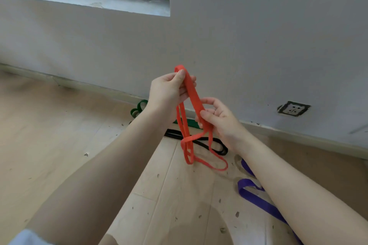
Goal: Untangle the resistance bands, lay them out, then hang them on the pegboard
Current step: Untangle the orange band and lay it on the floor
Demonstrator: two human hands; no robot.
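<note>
Both hands pinch the orange band: left hand [169, 90] at its top, right hand [216, 116] lower; pull gently so the knot [188, 139] below opens.

Bare home room: wood floor [59, 125], wall socket [293, 108].

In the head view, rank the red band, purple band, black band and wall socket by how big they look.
1. red band, though it is held up nearest the camera.
2. purple band, partly hidden behind the right arm and cut off by the frame, so unsure.
3. black band, partly hidden.
4. wall socket.
</note>
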